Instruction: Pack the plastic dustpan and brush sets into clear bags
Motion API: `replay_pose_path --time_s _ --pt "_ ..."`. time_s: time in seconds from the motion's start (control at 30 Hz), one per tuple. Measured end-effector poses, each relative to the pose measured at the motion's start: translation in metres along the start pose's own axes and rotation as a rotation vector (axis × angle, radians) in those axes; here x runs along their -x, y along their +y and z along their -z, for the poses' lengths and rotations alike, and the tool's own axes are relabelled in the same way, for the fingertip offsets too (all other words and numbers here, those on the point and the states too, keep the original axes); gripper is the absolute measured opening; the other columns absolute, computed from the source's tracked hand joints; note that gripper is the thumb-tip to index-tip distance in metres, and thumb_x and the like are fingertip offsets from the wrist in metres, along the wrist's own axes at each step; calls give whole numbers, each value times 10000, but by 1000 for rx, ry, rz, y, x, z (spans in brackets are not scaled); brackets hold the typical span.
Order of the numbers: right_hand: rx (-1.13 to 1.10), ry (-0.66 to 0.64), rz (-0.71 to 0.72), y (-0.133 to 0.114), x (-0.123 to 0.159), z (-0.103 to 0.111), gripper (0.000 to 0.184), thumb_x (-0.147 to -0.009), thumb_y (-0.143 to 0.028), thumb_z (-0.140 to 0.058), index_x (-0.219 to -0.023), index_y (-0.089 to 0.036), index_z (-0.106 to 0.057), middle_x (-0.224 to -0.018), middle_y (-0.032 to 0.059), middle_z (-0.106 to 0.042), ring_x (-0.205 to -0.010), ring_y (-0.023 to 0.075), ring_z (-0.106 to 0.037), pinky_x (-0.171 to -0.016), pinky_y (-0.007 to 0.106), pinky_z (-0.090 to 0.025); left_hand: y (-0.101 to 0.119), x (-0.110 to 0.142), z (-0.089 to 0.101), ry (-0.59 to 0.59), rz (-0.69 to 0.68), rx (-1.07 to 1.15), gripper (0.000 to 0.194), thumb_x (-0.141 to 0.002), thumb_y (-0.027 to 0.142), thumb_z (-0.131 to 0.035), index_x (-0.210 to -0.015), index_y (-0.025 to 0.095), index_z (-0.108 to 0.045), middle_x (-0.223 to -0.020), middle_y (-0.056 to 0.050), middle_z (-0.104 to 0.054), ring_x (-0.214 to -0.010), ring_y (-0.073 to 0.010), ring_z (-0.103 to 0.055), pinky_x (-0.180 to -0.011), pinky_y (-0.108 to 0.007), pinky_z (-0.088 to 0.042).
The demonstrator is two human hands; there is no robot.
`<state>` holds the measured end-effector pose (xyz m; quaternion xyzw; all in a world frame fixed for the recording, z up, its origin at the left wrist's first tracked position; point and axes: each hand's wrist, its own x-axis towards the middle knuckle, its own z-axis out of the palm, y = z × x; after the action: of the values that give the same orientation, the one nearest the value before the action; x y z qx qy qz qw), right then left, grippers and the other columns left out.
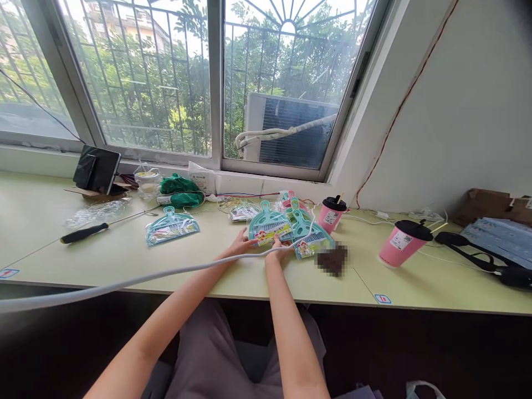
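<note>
So the middle dustpan (265,220) (call that the clock's centre) is soft teal with a yellow label (274,233). Right-hand dustpan (311,234) at 3: teal too. Same for the far-left dustpan (172,225) at 9, while the rear dustpan (287,195) near 1 is pink. Near cup (331,217) and far cup (401,244), both around 3, are pink with black lids (333,204) and white labels (402,239) patterned in black. Pixelated lump (332,259) at 4: dark brown. Bag (178,183) around 10: deep green. Screwdriver handle (85,233) at 9: mostly black. Tabletop (324,288): pale yellow-green. Trousers (208,354) near 7: greyish purple. Sticker (383,299) at 4: white, blue border, red marking.
</note>
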<state>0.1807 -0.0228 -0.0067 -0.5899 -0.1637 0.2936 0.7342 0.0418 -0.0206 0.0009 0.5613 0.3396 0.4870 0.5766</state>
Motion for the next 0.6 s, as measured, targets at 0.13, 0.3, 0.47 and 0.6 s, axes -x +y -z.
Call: replay_pose_path --time_s 0.13,0.3,0.47,0.6 --pt "79 -7 50 -4 6 3 548 -807 -398 -629 -1236 -160 -384 -1235 223 -596 -1029 291 -681 -830 421 -582 2 6 -4 3 74 99 870 -644 240 -868 -1384 236 -411 -1080 -107 -707 -1060 -325 -669 -987 -536 -494" --pt "44 3 79 -10 12 2 525 -783 -331 -672 -1192 -181 -379 -1188 181 -633 -978 243 -702 -798 367 -591 8 7 -11 107 79 161 651 -708 138 -813 -1250 162 -454 -1069 -109 -698 -974 -252 -695 -917 -458 -556" --pt "10 -91 78 -13 14 -3 631 -781 -271 -659 -1284 -171 -292 -1241 182 -620 -1027 206 -689 -809 317 -588 8 3 -11 202 116 125 587 -802 226 -757 -1277 153 -419 -1025 -103 -693 -783 -196 -712 -770 -372 -600" --pt "5 -132 92 -12 16 -4 744 -769 -256 -667 -1359 -165 -223 -1290 187 -596 -1018 190 -689 -843 311 -575 12 6 -11 207 152 89 597 -845 322 -721 -1311 154 -389 -1044 -112 -681 -671 -164 -700 -708 -340 -602"
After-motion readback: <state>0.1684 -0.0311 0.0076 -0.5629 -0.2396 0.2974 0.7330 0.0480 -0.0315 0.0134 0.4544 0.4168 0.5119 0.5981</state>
